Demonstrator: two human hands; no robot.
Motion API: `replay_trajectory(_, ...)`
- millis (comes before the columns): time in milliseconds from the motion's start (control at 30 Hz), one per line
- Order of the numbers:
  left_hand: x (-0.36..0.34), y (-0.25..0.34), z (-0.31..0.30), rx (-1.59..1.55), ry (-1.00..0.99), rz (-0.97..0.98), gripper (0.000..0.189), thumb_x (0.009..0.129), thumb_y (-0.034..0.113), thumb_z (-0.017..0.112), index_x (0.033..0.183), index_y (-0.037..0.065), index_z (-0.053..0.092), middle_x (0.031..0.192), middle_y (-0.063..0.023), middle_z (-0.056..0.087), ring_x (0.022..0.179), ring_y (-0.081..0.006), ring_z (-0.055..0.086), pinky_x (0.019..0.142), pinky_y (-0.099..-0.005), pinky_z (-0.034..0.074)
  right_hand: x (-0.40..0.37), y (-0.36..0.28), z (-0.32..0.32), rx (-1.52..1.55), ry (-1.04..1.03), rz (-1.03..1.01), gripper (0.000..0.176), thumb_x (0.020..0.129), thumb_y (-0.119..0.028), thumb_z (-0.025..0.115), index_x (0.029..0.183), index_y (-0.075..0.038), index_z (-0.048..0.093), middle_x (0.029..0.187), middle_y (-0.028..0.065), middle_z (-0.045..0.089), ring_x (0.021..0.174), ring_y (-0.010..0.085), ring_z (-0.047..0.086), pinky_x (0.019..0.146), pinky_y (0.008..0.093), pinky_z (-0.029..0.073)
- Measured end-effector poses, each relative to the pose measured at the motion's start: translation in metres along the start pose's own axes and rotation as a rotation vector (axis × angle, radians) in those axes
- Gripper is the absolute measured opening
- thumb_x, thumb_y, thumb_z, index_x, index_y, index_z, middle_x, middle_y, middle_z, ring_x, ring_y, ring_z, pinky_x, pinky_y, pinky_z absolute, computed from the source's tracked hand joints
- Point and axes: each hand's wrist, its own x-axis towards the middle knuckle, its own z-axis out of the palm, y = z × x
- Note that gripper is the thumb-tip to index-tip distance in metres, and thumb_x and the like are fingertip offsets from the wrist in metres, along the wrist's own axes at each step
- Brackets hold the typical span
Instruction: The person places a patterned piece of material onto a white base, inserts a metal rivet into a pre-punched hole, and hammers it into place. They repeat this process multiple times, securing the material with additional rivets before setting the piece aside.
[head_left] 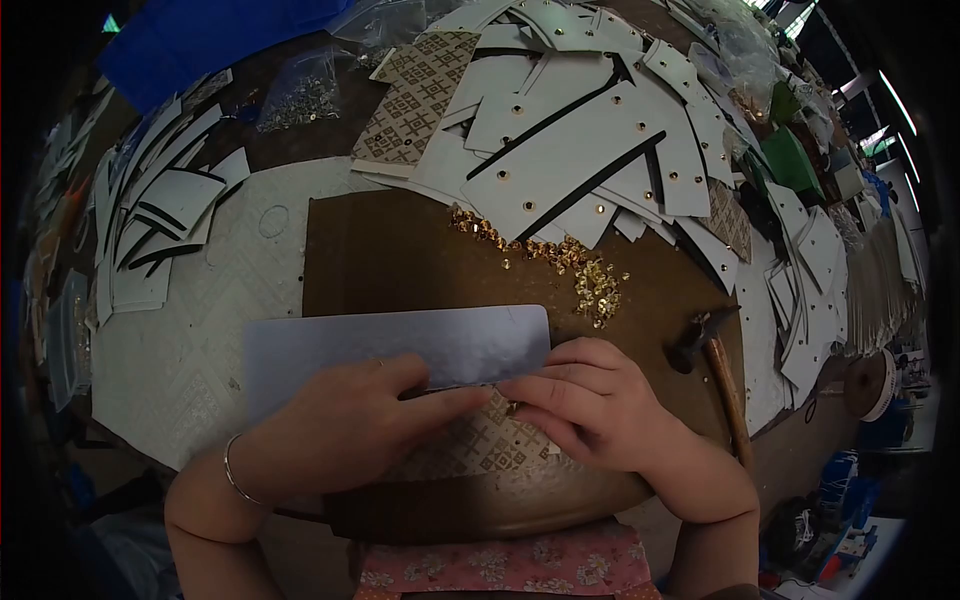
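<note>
two hands are meeting over a brown board [400, 250]. the left hand [350, 420] is pinching the near edge of a grey sheet [400, 345], seemingly pinning it over a patterned piece [480, 445]. the right hand [600, 400] is pressing bunched fingertips there; i cannot tell whether they are gripping anything. a hammer [715, 370] is lying just right, gold studs [590, 280] heaped beyond, both apparently within easy reach
</note>
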Motion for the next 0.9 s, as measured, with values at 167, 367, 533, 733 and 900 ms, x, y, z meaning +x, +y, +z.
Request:
replay_trajectory(167,0.0,0.0,0.001,0.001,0.013,0.008,0.041,0.093,0.019,0.067,0.134,0.025,0.065,0.084,-0.0072,0.053,0.071,-0.0265,0.062,0.062,-0.0378,0.051,0.002,-0.003,-0.003,0.007,0.007,0.002,0.027,0.077,-0.014,0.084,0.103,-0.012,0.074,0.098,0.0024,0.071,0.091,0.0249,0.063,0.08,0.0362,0.053)
replay_trajectory(367,-0.002,-0.001,0.004,0.009,0.055,0.001,0.051,0.085,0.014,0.073,0.133,0.027,0.066,0.086,-0.004,0.057,0.074,-0.0246,0.062,0.062,-0.0363,0.052,0.001,-0.01,-0.002,-0.009,-0.074,-0.072,0.025,0.075,-0.015,0.083,0.099,-0.015,0.075,0.107,0.0001,0.067,0.099,0.0254,0.06,0.085,0.0378,0.05)
replay_trajectory(533,-0.003,-0.002,0.006,-0.003,0.041,0.003,0.037,0.094,0.02,0.066,0.131,0.024,0.066,0.087,-0.008,0.056,0.075,-0.0275,0.064,0.064,-0.0389,0.052,0.0,-0.012,0.005,0.006,-0.099,-0.033,0.02,0.076,-0.008,0.079,0.094,-0.015,0.074,0.109,0.0001,0.066,0.105,0.0261,0.059,0.091,0.0405,0.048)
replay_trajectory(733,-0.004,-0.006,0.009,0.005,0.064,0.041,0.036,0.095,0.021,0.066,0.13,0.023,0.066,0.089,-0.0077,0.056,0.074,-0.0271,0.064,0.064,-0.0385,0.053,0.002,-0.004,-0.004,0.165,-0.043,0.12,0.019,0.074,-0.006,0.078,0.09,-0.012,0.071,0.111,0.0052,0.065,0.107,0.0298,0.058,0.094,0.041,0.047)
replay_trajectory(900,-0.004,-0.004,0.006,-0.013,0.042,0.029,0.035,0.095,0.021,0.065,0.13,0.021,0.065,0.091,-0.008,0.055,0.074,-0.0271,0.064,0.065,-0.0383,0.054,0.005,-0.01,0.001,0.159,-0.064,0.083,0.022,0.073,-0.012,0.084,0.091,-0.012,0.072,0.115,0.0079,0.062,0.109,0.0314,0.056,0.097,0.0423,0.045)
